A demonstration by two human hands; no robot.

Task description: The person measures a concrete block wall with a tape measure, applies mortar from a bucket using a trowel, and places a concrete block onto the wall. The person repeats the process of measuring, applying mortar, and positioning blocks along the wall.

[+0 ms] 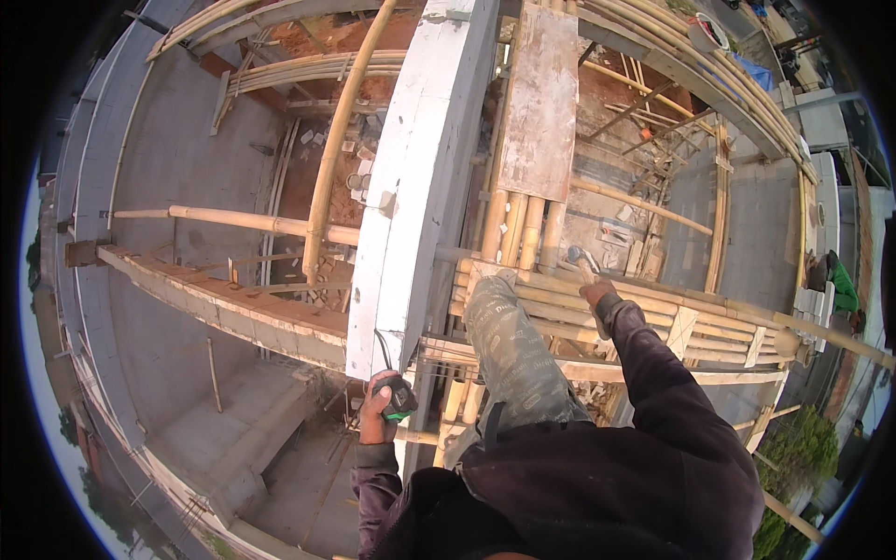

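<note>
My left hand (373,413) is closed around a tape measure (396,399) with a dark case and a green edge. It is by the near end of a white block wall (397,233), and a thin dark strip runs up from the case onto the wall's face. My right hand (595,295) is held out to the right over the bamboo poles. In it is a hammer (586,263), whose head is blurred and points away from me. My bent leg in patterned trousers (518,345) rests on the bamboo between the hands.
A worn plank (539,103) lies over bamboo poles ahead. Bundled bamboo (644,322) crosses on the right. Gaps in the scaffold open onto a lower floor with rubble (616,233). On the left, a bamboo pole (261,222) and a concrete beam (233,303) reach the wall. A bucket (709,33) stands at far right.
</note>
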